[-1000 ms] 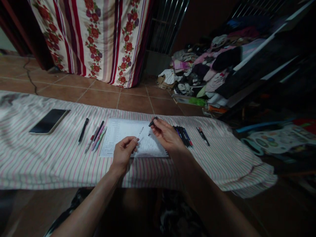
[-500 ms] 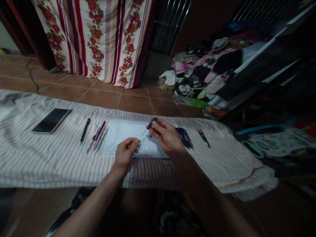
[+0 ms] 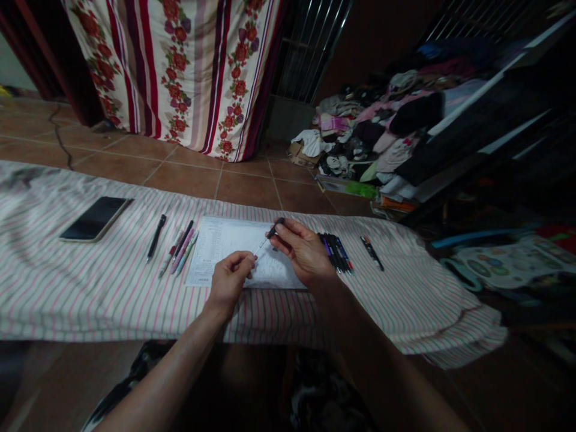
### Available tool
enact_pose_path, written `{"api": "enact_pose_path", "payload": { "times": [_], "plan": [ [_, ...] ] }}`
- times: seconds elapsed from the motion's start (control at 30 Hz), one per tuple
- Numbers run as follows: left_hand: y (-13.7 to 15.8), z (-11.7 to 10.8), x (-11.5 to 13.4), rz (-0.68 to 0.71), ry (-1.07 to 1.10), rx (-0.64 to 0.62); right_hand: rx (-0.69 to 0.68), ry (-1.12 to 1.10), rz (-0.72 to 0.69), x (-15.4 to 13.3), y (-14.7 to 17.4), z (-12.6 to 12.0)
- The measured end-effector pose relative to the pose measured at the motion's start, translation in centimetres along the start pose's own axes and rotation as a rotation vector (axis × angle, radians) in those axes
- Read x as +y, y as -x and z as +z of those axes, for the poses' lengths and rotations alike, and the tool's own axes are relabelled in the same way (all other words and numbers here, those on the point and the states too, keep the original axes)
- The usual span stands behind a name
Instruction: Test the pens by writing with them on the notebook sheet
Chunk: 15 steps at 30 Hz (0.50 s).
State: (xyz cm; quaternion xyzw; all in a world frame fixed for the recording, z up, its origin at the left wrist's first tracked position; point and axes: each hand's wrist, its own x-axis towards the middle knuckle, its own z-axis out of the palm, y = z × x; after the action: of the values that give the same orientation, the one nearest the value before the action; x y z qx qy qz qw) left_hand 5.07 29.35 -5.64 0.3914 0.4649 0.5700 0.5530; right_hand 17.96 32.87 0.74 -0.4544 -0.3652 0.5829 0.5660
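Observation:
My left hand (image 3: 230,276) is closed, its thumb and fingertips pinching the lower end of a thin pale pen refill (image 3: 262,245). From there the refill slants up to a black pen barrel (image 3: 275,227). That barrel is pinched between the thumb and fingers of my right hand (image 3: 306,249); the refill meets its lower end. Both hands are above a printed sheet of paper (image 3: 216,239). Just beyond my right wrist lies a row of dark pens (image 3: 335,252).
The striped cloth (image 3: 112,288) also bears a phone (image 3: 95,219), a black pen (image 3: 155,239), several coloured pens (image 3: 180,251) and dark pen-like pieces (image 3: 371,252) at the right. Behind are a floral curtain (image 3: 175,66) and piled clothes (image 3: 373,126).
My right hand has shifted very slightly down and left with the black barrel, and a little less of the refill shows between the hands. My left hand has barely moved.

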Motion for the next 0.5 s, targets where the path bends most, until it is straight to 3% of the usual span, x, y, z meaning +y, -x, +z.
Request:
{"api": "enact_pose_path", "payload": {
  "times": [0.5],
  "plan": [
    [0.15,0.03,0.18,0.004,-0.029,-0.012,0.006,0.037,0.0,0.33,0.11,0.02]
  ]
}}
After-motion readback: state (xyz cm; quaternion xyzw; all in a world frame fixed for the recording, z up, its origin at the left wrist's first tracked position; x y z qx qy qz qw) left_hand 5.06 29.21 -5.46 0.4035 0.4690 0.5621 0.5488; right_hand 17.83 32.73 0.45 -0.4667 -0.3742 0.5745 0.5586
